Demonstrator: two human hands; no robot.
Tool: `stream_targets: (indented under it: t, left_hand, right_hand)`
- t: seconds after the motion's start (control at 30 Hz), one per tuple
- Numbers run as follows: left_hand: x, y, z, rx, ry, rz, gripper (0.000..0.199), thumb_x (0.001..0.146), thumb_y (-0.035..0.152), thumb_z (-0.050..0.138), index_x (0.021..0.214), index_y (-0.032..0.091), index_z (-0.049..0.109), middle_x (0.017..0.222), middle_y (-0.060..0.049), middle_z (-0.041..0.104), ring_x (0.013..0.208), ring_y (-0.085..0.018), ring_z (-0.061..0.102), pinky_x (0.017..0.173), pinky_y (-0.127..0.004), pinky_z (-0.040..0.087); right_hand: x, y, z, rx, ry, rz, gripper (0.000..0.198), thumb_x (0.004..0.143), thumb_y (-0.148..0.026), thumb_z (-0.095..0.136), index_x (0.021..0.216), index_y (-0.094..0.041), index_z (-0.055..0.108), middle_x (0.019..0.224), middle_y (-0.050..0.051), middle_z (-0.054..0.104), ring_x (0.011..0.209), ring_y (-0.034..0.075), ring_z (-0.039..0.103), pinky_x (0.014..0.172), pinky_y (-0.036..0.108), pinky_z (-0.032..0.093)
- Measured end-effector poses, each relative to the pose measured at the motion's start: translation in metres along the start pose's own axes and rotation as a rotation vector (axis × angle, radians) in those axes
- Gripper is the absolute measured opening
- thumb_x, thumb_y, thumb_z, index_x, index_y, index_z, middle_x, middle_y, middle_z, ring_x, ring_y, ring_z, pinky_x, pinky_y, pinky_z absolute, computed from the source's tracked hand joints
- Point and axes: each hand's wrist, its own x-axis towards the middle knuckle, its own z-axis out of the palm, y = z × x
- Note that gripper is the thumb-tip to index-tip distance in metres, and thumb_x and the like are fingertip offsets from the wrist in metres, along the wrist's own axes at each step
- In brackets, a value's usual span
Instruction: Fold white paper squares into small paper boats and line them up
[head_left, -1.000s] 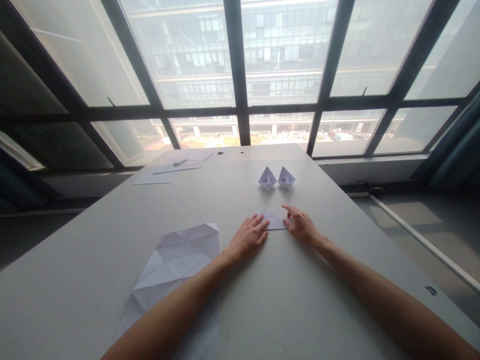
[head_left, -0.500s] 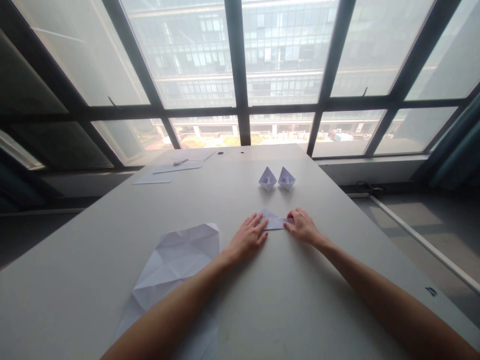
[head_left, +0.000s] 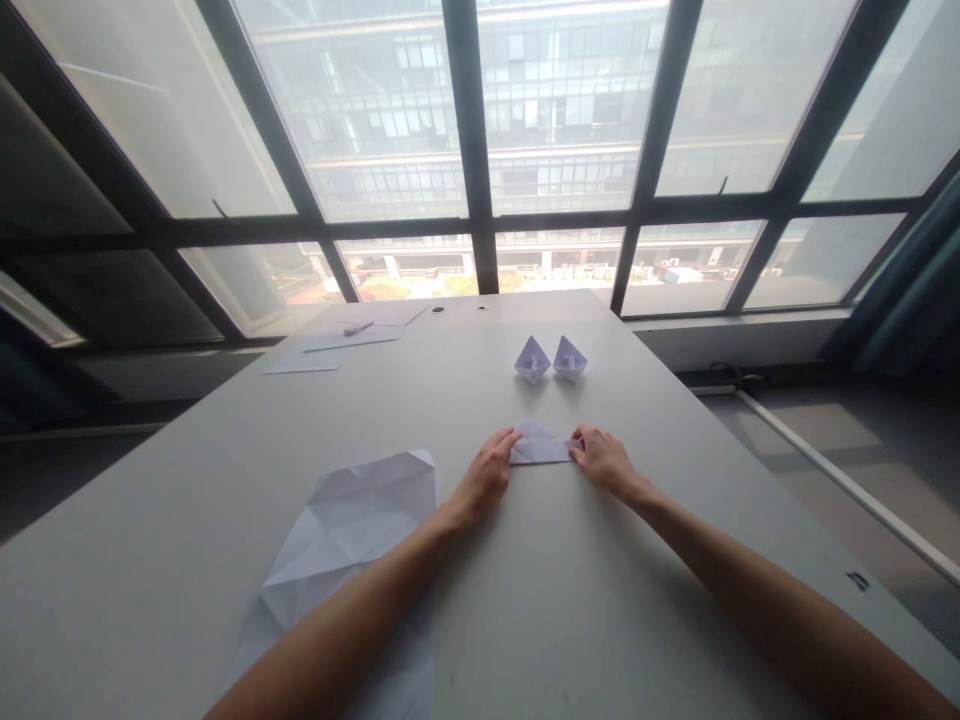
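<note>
A small white folded paper (head_left: 536, 447) lies flat on the table between my hands, its top rising to a low point. My left hand (head_left: 484, 475) holds its left end, fingertips resting over the edge and the thumb side hidden. At the other end, my right hand (head_left: 600, 460) pinches the right corner between thumb and curled fingers, where a small flap lifts. Just beyond stand two folded paper boats (head_left: 532, 360), side by side with pointed middles.
A large creased sheet of paper (head_left: 352, 530) lies partly under my left forearm. Flat sheets (head_left: 307, 358) with a small white object (head_left: 358, 327) on top are at the far left of the white table (head_left: 510, 620). Tall windows stand behind.
My left hand has drawn back leftward from the middle of the folded paper to its left end, uncovering its pointed top. My right hand stays at the right end.
</note>
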Motion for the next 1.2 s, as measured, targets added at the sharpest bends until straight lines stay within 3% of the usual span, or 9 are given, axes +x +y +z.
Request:
stream_targets:
  t: [0.4, 0.77, 1.0, 1.1, 1.2]
  left_hand:
    - [-0.001, -0.004, 0.003, 0.024, -0.006, 0.026, 0.044, 0.096, 0.011, 0.037, 0.136, 0.016, 0.055, 0.144, -0.011, 0.053, 0.138, -0.022, 0.044, 0.117, -0.043, 0.034]
    - [0.001, -0.005, 0.004, 0.026, 0.003, 0.033, 0.043, 0.094, 0.014, 0.042, 0.134, 0.018, 0.056, 0.141, -0.01, 0.055, 0.137, -0.023, 0.045, 0.117, -0.045, 0.034]
    - [0.001, 0.0, 0.001, -0.019, 0.033, 0.022, 0.045, 0.091, 0.01, 0.044, 0.134, 0.02, 0.055, 0.143, -0.008, 0.052, 0.135, -0.022, 0.046, 0.116, -0.043, 0.036]
    - [0.003, 0.001, -0.003, -0.079, 0.094, 0.002, 0.048, 0.088, 0.006, 0.044, 0.132, 0.023, 0.055, 0.142, -0.006, 0.051, 0.134, -0.021, 0.047, 0.115, -0.042, 0.038]
    - [0.004, -0.001, -0.006, -0.148, 0.202, -0.061, 0.045, 0.087, 0.004, 0.045, 0.125, 0.023, 0.059, 0.136, -0.007, 0.051, 0.121, -0.02, 0.056, 0.106, -0.04, 0.047]
  right_hand:
    - [-0.002, -0.003, 0.001, -0.011, -0.02, 0.006, 0.015, 0.084, -0.03, 0.066, 0.092, -0.019, 0.063, 0.1, 0.009, 0.068, 0.095, 0.023, 0.06, 0.079, 0.03, 0.04]
    - [-0.01, -0.008, 0.001, -0.005, 0.021, -0.011, 0.022, 0.086, -0.025, 0.064, 0.106, -0.019, 0.059, 0.101, 0.011, 0.07, 0.094, 0.025, 0.063, 0.078, 0.03, 0.039]
    - [0.002, -0.003, 0.003, 0.221, 0.032, 0.045, 0.008, 0.074, -0.021, 0.069, 0.079, -0.018, 0.064, 0.082, 0.009, 0.07, 0.079, 0.022, 0.063, 0.067, 0.029, 0.041]
    - [0.007, -0.002, 0.002, 0.324, 0.057, 0.015, 0.008, 0.08, -0.026, 0.062, 0.082, -0.018, 0.062, 0.08, 0.005, 0.07, 0.071, 0.017, 0.063, 0.062, 0.026, 0.042]
    - [0.011, 0.001, 0.004, 0.617, 0.108, -0.044, 0.02, 0.081, -0.034, 0.061, 0.092, -0.018, 0.06, 0.074, 0.002, 0.069, 0.065, 0.016, 0.061, 0.057, 0.025, 0.043]
